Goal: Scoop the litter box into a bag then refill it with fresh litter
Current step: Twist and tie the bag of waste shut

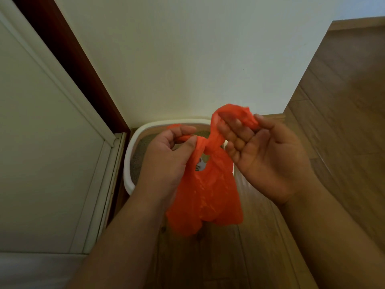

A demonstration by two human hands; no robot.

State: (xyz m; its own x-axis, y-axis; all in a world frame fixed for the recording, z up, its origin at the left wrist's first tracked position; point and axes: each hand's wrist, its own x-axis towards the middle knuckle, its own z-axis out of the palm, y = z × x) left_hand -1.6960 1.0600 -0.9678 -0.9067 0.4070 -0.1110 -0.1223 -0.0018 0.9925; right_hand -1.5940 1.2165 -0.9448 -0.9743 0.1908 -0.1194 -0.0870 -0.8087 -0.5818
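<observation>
Home corner, wood floor (343,105), litter box (133,142)

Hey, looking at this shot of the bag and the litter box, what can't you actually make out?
Head view, the only one:
- Litter box: its near and right parts are hidden by the left hand and the orange bag.
- Bag contents: the plastic is opaque.
- White object seen through the bag's handle gap: too little shows to identify.
- Bag handle in the right hand: blurred, so whether it is knotted is unclear.

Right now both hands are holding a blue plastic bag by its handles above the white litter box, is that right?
Not quite: the bag is orange, not blue. The head view shows the left hand and right hand holding its handles above the white litter box.
</observation>
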